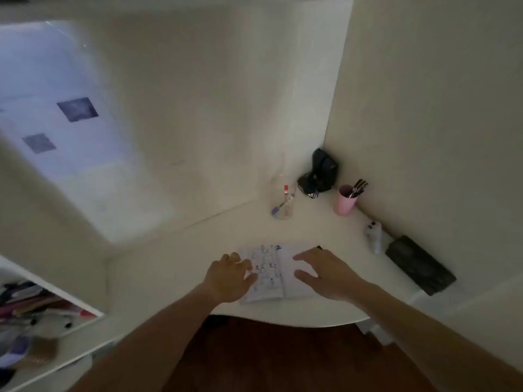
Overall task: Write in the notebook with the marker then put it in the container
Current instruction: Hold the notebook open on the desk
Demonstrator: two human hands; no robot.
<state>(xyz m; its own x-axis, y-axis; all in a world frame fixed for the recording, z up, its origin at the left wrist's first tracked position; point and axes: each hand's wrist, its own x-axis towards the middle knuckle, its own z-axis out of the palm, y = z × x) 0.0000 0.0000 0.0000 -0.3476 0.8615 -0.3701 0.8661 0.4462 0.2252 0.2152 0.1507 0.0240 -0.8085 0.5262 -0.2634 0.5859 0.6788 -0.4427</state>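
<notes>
An open notebook (270, 271) with printed squares and some blue writing lies flat on the white desk (184, 267). My left hand (230, 277) rests on its left page, fingers spread. Over the right page my right hand (325, 271) hovers with fingers apart, holding nothing. A small dark tip (319, 247) shows just beyond my right fingers; I cannot tell whether it is a marker. Farther back stands a clear glass container (283, 200) with a red-capped marker and a blue-tipped one inside.
A pink cup (344, 203) with dark pens stands at the back right, beside a black device (319, 174) in the corner. A white object (374, 234) and a dark flat case (420, 264) lie along the right wall. A cluttered shelf (36, 312) is at the left.
</notes>
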